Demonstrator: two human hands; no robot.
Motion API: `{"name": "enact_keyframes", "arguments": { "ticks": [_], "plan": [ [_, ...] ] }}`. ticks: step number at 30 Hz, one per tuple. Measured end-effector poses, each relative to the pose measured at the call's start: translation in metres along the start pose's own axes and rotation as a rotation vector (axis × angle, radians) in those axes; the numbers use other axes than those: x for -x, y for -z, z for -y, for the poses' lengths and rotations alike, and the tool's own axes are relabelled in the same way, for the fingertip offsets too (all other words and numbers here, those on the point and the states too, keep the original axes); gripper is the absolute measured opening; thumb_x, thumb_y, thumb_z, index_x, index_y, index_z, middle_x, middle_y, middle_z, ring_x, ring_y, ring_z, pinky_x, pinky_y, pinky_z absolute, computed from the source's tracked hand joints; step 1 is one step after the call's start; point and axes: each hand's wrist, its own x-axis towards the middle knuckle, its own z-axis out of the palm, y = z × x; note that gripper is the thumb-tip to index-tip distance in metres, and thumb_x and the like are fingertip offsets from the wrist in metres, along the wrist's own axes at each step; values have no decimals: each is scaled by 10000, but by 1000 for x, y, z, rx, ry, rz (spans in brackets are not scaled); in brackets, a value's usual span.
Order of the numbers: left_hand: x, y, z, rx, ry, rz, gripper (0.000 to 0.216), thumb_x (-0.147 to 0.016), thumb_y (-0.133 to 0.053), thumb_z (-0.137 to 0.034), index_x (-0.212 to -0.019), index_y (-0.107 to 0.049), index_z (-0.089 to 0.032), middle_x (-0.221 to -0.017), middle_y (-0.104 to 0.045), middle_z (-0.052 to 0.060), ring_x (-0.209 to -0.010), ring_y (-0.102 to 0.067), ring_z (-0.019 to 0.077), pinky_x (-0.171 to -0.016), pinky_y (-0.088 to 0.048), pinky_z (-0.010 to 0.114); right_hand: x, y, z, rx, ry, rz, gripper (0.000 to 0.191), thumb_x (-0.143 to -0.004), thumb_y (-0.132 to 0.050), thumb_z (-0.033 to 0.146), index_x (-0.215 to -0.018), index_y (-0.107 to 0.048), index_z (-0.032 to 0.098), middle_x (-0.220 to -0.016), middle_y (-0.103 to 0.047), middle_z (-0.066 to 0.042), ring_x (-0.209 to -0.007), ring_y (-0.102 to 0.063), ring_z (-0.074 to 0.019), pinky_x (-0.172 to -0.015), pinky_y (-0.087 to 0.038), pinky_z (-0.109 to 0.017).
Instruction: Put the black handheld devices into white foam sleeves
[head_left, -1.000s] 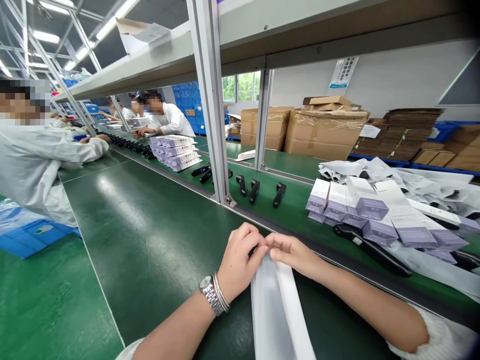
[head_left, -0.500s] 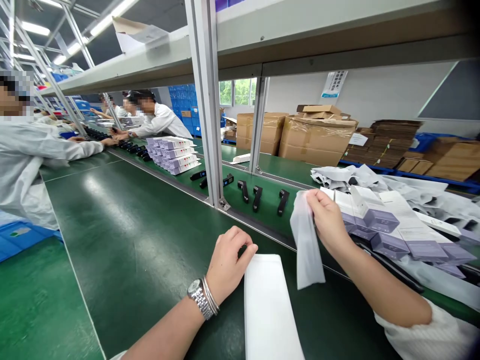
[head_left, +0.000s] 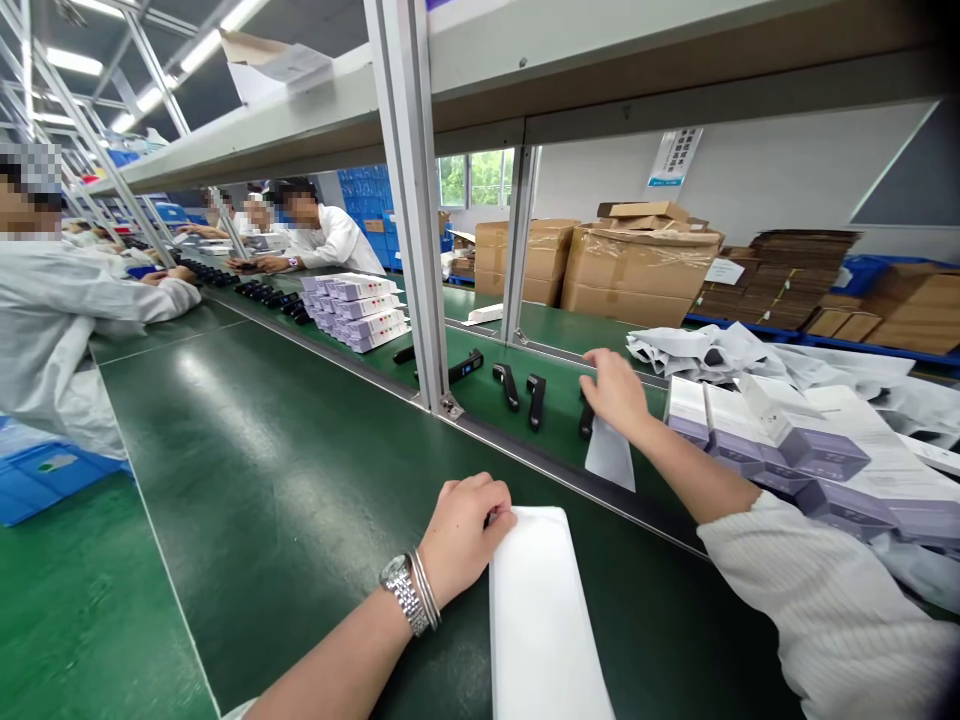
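Observation:
My left hand (head_left: 466,530), closed with thumb against fingers, pinches the top corner of a flat stack of white plastic bags (head_left: 544,610) on the green bench. Reaching over the belt, my right hand (head_left: 616,390) has its thumb and forefinger apart. A translucent white bag (head_left: 610,458) lies beneath this hand, its upper end covered. Just left of the bag is a black handheld device (head_left: 586,418), partly hidden by the thumb. Two similar black devices (head_left: 535,400) lie farther left on the belt.
Purple-and-white boxes (head_left: 757,430) and crumpled white bags (head_left: 697,352) lie right; more boxes (head_left: 356,310) are stacked left. A metal post (head_left: 411,200) rises at the belt edge beneath a shelf (head_left: 615,75). Co-workers (head_left: 322,235) work farther along. Large cartons (head_left: 637,270) stand behind.
My right hand has moved forward and left over the belt, and its thumb and forefinger have spread. The bag has come down onto the belt. My left hand has barely moved.

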Motion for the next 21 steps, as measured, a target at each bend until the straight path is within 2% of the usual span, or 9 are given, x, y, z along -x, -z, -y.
{"name": "enact_keyframes", "arguments": {
  "ticks": [2,5,9,12,15,17,21],
  "plan": [
    [0,0,-1,-19,-14,-12,190,-888,-456,-196,-702,-488,-178,-751,-521,-24,-753,-510,146,-802,-356,326,6,-18,16,-24,23,119,347,-841,-535,259,-1184,-519,205,-1165,-581,-115,-1095,-537,-299,-901,-404,-391],
    [-2,1,1,-41,-26,-33,233,-927,-428,-222,-713,-509,-178,-765,-540,-15,-769,-520,152,-793,-355,327,10,-47,31,-74,-47,213,395,-794,-624,363,-1153,-546,218,-1122,-588,-122,-997,-591,-331,-849,-438,-441],
    [-3,2,2,-39,-50,-64,239,-941,-437,-237,-730,-535,-182,-764,-560,-18,-760,-528,148,-807,-353,332,4,-66,29,-195,-212,267,401,-772,-631,274,-1151,-525,199,-1036,-595,-126,-942,-620,-329,-833,-453,-481],
    [-2,3,-4,8,-92,-86,210,-941,-436,-215,-766,-550,-189,-785,-594,-22,-763,-538,142,-838,-347,335,8,-57,23,-369,-288,302,442,-809,-528,198,-1238,-419,201,-908,-619,-66,-854,-651,-266,-778,-502,-432],
    [-1,3,-13,58,-137,-110,170,-933,-442,-171,-795,-537,-195,-777,-599,-40,-743,-532,125,-858,-341,327,32,-34,25,-563,-282,325,551,-860,-462,228,-1350,-211,246,-937,-630,-20,-904,-659,-206,-766,-537,-360],
    [-1,3,-17,66,-155,-126,146,-923,-470,-162,-789,-518,-193,-758,-577,-48,-733,-520,118,-854,-340,320,55,-16,30,-800,-255,337,622,-859,-520,290,-1357,-149,300,-998,-625,0,-960,-650,-179,-794,-540,-328],
    [-1,3,-16,65,-186,-165,121,-894,-553,-180,-780,-517,-188,-828,-557,-29,-820,-521,134,-847,-342,319,96,9,42,-1303,-256,385,792,-718,-758,325,-1314,-238,373,-990,-614,26,-884,-650,-174,-755,-543,-317]
  ]
}}
